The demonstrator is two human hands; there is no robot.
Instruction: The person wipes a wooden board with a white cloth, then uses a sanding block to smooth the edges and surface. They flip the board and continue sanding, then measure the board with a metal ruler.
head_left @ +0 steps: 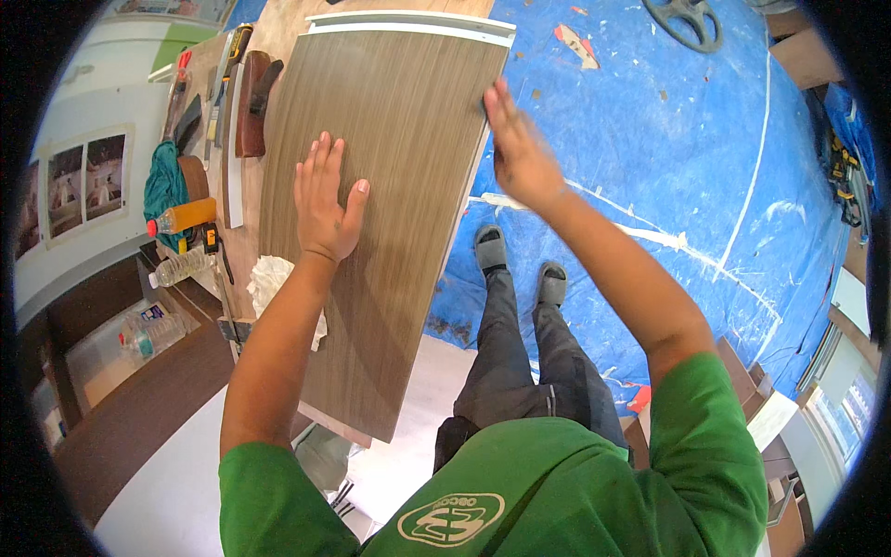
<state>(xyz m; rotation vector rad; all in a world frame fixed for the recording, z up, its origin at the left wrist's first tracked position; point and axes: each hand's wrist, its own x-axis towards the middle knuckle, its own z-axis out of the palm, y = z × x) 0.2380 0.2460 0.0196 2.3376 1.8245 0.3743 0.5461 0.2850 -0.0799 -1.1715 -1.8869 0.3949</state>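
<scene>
A long wood-grain panel [399, 121] lies on a workbench in front of me, its near end narrowing toward my body. My left hand [328, 204] rests flat on its face, fingers straight and thumb out. At the panel's right edge, my right hand [522, 158] has its fingers stretched out, slightly blurred, with the fingertips at the edge. Whether they press on it I cannot tell. A white strip [408, 28] runs along the panel's far end. Neither hand holds anything.
Left of the panel, the bench carries a wooden hand plane [251, 111], a bottle of orange liquid [190, 216], a clear bottle [179, 268], a teal cloth [165, 190] and crumpled white paper [269, 281]. Blue sheeting [640, 167] covers the floor, with a dark wheel [705, 35] on it.
</scene>
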